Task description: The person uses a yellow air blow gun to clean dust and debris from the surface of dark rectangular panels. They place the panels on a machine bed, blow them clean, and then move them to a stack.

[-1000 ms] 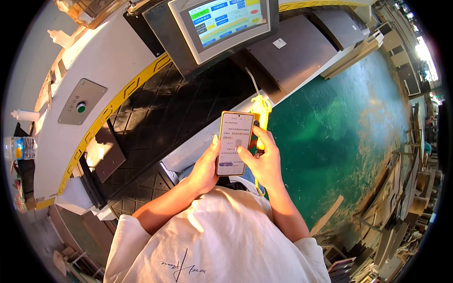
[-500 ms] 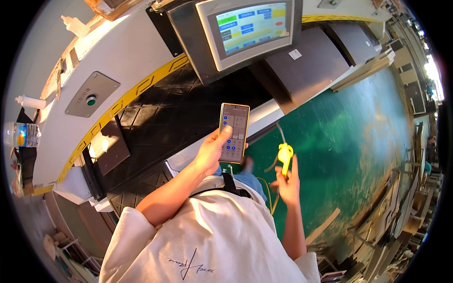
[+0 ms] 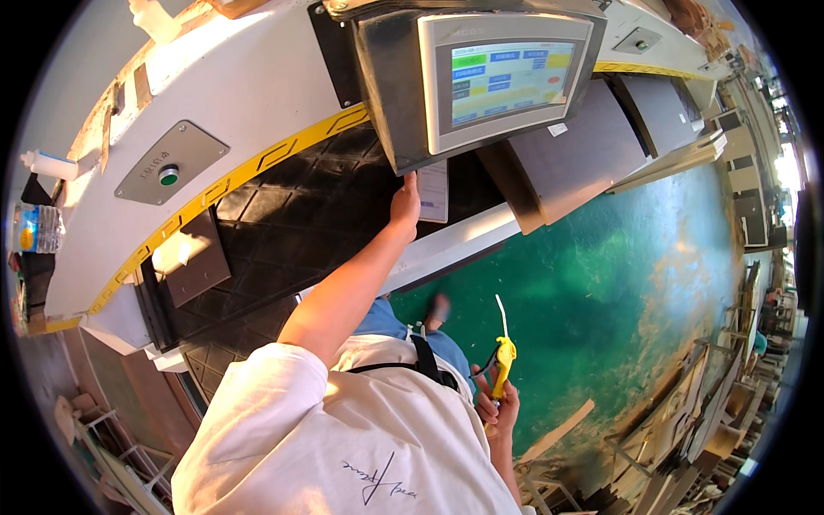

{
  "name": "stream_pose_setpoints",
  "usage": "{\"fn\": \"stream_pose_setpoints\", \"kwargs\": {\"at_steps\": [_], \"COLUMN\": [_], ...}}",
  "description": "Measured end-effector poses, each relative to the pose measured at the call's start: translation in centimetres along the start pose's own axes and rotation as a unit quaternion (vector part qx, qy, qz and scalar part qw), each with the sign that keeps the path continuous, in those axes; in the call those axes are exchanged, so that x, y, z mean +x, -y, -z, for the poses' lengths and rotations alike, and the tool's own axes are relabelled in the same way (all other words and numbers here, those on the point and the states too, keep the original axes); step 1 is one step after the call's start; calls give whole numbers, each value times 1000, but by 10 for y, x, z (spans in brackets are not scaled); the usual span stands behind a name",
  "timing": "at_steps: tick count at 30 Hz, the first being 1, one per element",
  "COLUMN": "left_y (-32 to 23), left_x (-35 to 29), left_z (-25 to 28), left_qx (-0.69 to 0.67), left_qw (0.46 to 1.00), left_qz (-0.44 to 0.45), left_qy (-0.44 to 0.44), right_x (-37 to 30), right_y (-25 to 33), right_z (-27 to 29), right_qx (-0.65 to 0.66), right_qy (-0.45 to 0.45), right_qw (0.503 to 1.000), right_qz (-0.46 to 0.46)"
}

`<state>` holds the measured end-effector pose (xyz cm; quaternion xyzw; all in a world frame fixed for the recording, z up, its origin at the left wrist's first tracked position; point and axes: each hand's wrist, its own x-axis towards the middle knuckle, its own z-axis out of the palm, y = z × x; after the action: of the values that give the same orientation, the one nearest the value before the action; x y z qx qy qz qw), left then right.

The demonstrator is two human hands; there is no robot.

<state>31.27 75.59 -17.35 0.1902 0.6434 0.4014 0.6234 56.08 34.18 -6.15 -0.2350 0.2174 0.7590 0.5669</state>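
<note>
Yellow air gun [image 3: 505, 354] tilts forward, the right hand [image 3: 506, 408] curled around it.

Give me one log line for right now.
Left hand: at phone's left edge | Phone: top hidden by monitor | Right hand: holding yellow air gun | Monitor: lit

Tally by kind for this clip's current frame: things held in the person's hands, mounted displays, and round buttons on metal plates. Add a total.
Phone, in the left hand: 1
Yellow nozzle gun, in the right hand: 1
Mounted display: 1
Round buttons on metal plates: 2
Total: 5
</note>
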Motion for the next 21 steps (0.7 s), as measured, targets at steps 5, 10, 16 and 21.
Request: {"fn": "stream_pose_setpoints", "kwargs": {"at_steps": [5,10,16,21], "left_y": [1,-26,3,48], "left_x": [-40,-64,-75,-102], "left_z": [65,303,455,448], "left_qx": [39,490,616,645], "left_qw": [982,696,666,614], "left_qz": [-185,-341,-38,-178], "left_qy": [-27,-400,-420,-419], "right_x": [14,26,63,103], "right_y": [-5,18,32,-20], "right_z": [-43,-116,-141,-162], "right_qx": [-54,-486,-580,-704], "right_qy": [33,-44,33,26], "right_qw": [997,849,776,657], "right_qz": [-32,-203,-245,-268]}}
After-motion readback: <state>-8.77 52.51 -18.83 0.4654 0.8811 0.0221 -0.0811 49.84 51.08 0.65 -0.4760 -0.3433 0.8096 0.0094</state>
